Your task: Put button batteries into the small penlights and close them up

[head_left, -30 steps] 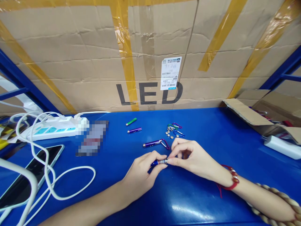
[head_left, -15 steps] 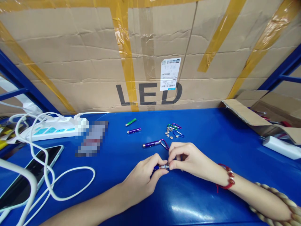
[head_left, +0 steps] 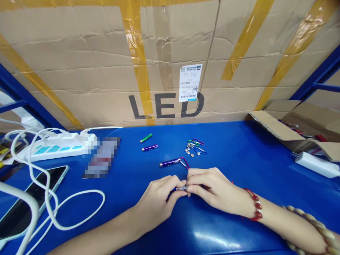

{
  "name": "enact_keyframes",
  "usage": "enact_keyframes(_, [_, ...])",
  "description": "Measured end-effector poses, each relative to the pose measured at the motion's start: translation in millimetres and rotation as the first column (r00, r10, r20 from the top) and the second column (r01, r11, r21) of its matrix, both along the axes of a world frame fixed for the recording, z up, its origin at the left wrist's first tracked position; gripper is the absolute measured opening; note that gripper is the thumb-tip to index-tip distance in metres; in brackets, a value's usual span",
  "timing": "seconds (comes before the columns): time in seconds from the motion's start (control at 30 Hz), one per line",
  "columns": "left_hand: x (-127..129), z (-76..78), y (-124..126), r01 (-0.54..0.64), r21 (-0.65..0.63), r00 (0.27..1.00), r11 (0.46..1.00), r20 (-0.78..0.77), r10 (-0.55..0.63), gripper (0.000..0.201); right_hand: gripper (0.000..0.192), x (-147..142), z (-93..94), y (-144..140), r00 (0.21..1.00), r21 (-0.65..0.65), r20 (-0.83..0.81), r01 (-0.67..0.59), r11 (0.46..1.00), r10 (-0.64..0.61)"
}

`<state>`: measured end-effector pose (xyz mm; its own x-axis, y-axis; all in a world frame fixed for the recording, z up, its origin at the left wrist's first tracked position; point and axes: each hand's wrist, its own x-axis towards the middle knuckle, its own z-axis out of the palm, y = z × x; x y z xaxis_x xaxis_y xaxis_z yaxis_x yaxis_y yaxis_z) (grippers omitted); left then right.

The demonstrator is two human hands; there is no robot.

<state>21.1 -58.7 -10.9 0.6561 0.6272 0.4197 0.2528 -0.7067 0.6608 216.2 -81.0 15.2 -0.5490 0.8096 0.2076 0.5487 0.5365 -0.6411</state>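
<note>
1. Small blue metal keychain torch with a silver threaded end [head_left: 181,188]: lower centre of the frame, held just above the blue worktop [head_left: 239,159]; only the silver end and a sliver of the blue barrel show between the fingers.
2. Left hand [head_left: 159,202]: fingers curled around the blue barrel, gripping it from the left.
3. Right hand [head_left: 209,187]: thumb and fingertips pinched onto the silver end, with a red bead bracelet [head_left: 255,209] at the wrist. Against the earlier pictures, both hands have drawn closer together and lower in the frame, and less of the torch shows; by that, the two ends appear to be being pressed or screwed together.
4. Purple keychain torch with a pink clip [head_left: 172,163]: lying on the worktop just above the hands, apart from them.
5. Cluster of coloured carabiner clips and small silver button cells [head_left: 193,147]: above centre, loose on the worktop.
6. Short purple barrel [head_left: 149,147] and green barrel [head_left: 146,137]: upper centre-left, side by side, not touching.
7. White power strip [head_left: 53,150] with looping white cable [head_left: 66,212]: left of the frame.
8. Dark-screened phone [head_left: 32,196]: lower left, under the cable.
9. Large taped cardboard carton printed "LED" [head_left: 106,71]: along the back.
10. Open cardboard box [head_left: 292,131]: right edge.
</note>
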Motion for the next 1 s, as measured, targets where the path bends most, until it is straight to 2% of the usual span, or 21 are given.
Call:
enact_keyframes(0.13, [-1,-0.9,0,-0.001,-0.087,1.0,0.996,-0.03,-0.002,0.013,0.028,1,0.3,1,0.999,0.039,0.043,0.008,0.999,-0.01])
enact_keyframes(0.3, [1,6.8,1,-0.045,-0.114,0.996,0.992,-0.076,0.037,0.011,0.031,2,1.4,3,0.997,0.096,0.067,0.022,0.995,-0.028])
enact_keyframes(0.5, [0,11.5,5,-0.032,-0.08,0.977,0.996,-0.211,0.015,0.019,0.029,7,-0.1,7,0.995,0.144,0.099,-0.011,0.99,-0.003])
enact_keyframes(0.77, [-1,10.0,-2,0.006,-0.018,0.976,1.0,-0.218,-0.01,0.019,0.031,4,1.1,2,0.983,0.168,0.183,-0.056,0.984,0.025])
enact_keyframes(0.87, [-1,7.7,-4,0.005,0.018,0.988,1.0,-0.153,-0.003,0.016,0.032,1,2.6,-3,0.988,0.11,0.152,-0.022,0.994,0.005])
enact_keyframes(1.0, [-1,4.1,-4,-0.013,0.042,0.998,0.999,-0.065,0.016,0.013,0.035,-3,3.2,-6,1.0,-0.084,0.019,0.016,0.996,-0.015])
